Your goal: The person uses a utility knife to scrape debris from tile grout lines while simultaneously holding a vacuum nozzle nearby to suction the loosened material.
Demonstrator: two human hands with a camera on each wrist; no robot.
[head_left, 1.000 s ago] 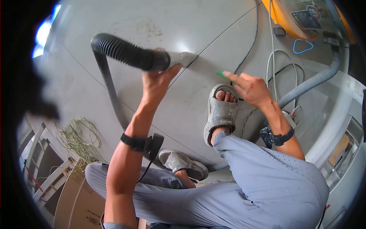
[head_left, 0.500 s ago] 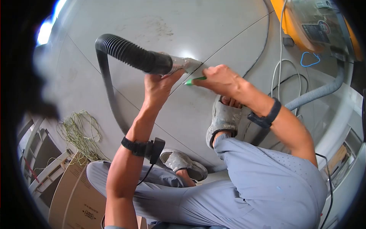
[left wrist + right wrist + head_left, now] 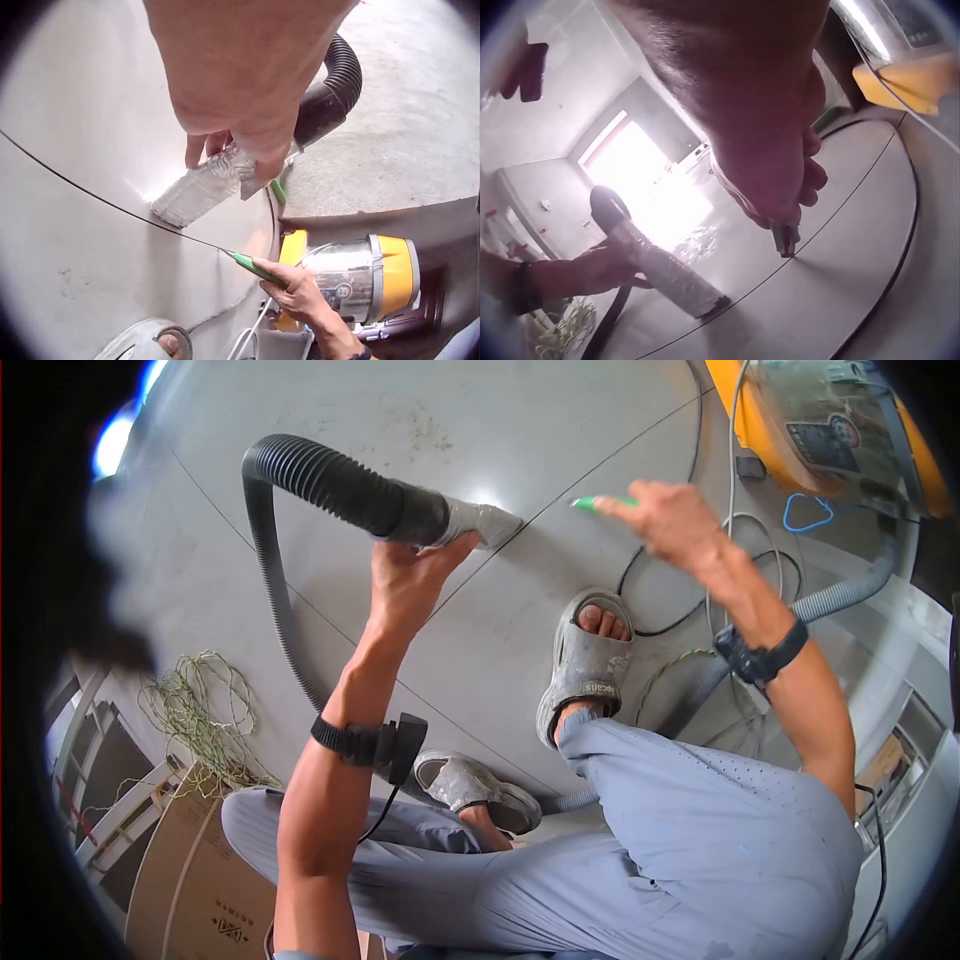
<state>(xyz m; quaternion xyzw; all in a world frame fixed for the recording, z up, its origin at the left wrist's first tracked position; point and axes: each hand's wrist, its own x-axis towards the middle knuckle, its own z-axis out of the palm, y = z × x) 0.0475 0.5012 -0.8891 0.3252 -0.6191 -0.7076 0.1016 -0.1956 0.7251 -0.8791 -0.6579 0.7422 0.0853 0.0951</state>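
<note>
Looking down from the head, the left hand [image 3: 405,575] has its fingers curled round the grey nozzle [image 3: 480,522] at the end of the black hose [image 3: 320,480]. The nozzle mouth sits on the floor [image 3: 560,410], right at a thin line [image 3: 640,438] between two tiles. The right hand [image 3: 675,520] pinches a green tool [image 3: 597,503], to the right of the nozzle and near the same line. A foot in a grey sandal [image 3: 585,660] stands just below that hand. Far right is a yellow vacuum [image 3: 820,430]. A white cable [image 3: 733,450] and a black cable [image 3: 693,440] lie loose beside it. Near left are green strings [image 3: 200,720] and a cardboard box [image 3: 190,890].

From the left wrist, the left hand [image 3: 240,112] grips the nozzle [image 3: 199,191] from above. The green tool [image 3: 251,264] points its tip at the thin line, a little way from the nozzle.

From the right wrist, the right hand [image 3: 772,172] is closed round the tool. I cannot tell if the tip touches the line.

I think the tip could slip out of the line and scratch a tile if it is pushed hard. It could also poke the toes, because the sandal is so close. The loose cables could catch the right arm. The hose makes a big loop, and its pull could drag the nozzle off the line.
</note>
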